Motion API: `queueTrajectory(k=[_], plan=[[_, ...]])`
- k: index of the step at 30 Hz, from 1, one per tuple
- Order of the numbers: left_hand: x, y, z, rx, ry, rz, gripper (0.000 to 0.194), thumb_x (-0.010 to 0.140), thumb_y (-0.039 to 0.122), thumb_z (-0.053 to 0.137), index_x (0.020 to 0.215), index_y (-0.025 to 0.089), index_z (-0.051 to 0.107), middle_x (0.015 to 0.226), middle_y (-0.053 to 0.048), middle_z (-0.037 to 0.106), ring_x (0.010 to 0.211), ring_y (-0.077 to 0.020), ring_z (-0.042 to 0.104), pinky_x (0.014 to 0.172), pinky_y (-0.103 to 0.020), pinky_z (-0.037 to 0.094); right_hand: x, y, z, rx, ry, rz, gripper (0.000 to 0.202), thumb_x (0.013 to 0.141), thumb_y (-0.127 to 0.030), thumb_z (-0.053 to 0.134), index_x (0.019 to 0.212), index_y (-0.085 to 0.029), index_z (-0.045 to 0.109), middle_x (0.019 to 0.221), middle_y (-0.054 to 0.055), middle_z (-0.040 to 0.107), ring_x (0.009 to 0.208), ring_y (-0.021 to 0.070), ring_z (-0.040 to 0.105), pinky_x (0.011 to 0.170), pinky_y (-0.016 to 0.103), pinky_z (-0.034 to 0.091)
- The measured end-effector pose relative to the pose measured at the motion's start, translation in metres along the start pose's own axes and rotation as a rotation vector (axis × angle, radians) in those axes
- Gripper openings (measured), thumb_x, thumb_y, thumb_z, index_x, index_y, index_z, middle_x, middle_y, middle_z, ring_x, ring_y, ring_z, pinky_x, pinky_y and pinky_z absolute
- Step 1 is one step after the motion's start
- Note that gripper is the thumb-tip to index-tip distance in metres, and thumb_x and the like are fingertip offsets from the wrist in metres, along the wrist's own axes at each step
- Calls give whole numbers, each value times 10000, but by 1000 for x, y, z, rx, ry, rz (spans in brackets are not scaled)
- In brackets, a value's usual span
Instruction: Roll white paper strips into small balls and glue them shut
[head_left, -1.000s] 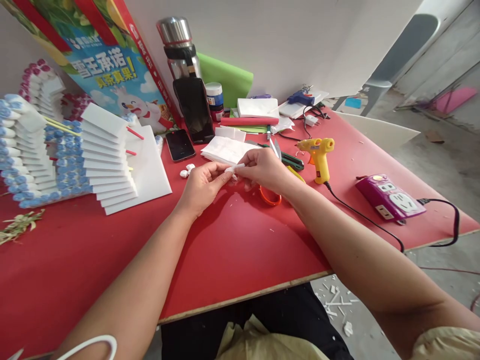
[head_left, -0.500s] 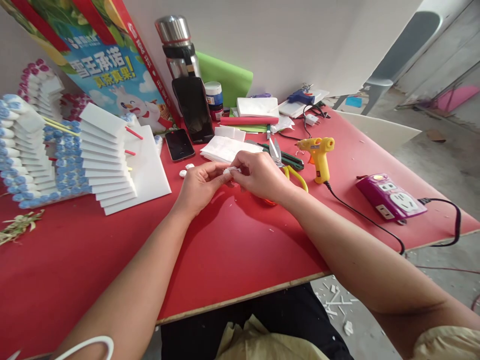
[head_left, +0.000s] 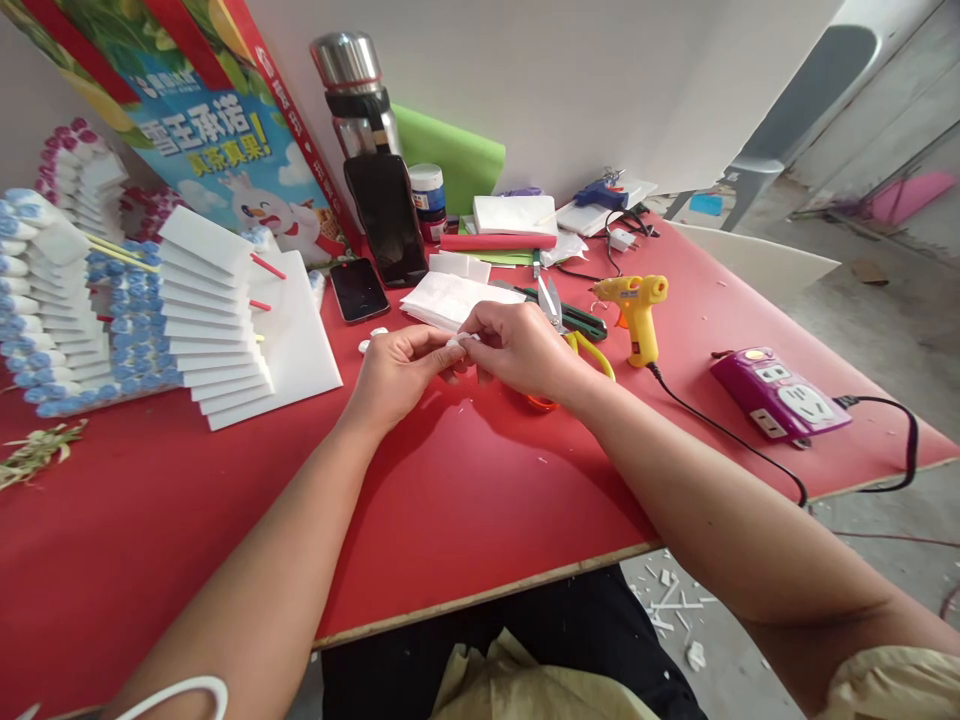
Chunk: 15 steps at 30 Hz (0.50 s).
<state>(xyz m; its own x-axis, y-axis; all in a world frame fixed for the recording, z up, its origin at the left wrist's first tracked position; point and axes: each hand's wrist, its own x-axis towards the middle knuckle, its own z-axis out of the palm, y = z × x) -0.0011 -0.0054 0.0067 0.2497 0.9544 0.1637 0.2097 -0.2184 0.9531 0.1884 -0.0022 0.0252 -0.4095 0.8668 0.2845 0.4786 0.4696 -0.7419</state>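
Observation:
Between my fingertips is a small piece of white tissue-like paper, mostly hidden by my thumbs. My left hand pinches it from the left and my right hand from the right, just above the red table. Small white rolled pieces lie beyond my left hand's knuckles. Behind both hands rests a stack of white paper sheets. Scissors with yellow and orange handles lie partly under my right hand.
A yellow glue gun and a purple power strip with cords are to the right. At left stands a white foam stair model. Phones, a steel flask and a green utility knife are farther back.
Both hands stay nearly in place, with slight finger movement around the small white paper. Nothing else has visibly shifted.

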Motion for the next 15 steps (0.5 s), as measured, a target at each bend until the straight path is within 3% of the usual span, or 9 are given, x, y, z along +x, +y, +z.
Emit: queueTrajectory(k=[5,10,15], plan=[[0,3,-2,97,7,-15,270,801,447,768,778,178,769,683,-44,710,596,-146,617,585,-259,506,-1,-1,0,-120,-15,-53,128,884,-145,521,868,-153,648,721,29,674,649,135,561,607,246,348],[-1,-2,-3,52,15,-70,282,784,465,767,742,186,749,637,-37,676,508,-139,566,449,-254,432,0,0,3,-149,-51,-56,149,864,-116,505,901,-146,646,707,25,662,643,134,550,615,242,355],[-1,-3,0,-29,11,-131,298,750,463,803,753,168,761,698,-61,721,596,-155,626,512,-247,458,0,1,4,-158,-58,-77,152,860,-120,504,888,-142,652,707,30,667,645,135,554,628,244,370]])
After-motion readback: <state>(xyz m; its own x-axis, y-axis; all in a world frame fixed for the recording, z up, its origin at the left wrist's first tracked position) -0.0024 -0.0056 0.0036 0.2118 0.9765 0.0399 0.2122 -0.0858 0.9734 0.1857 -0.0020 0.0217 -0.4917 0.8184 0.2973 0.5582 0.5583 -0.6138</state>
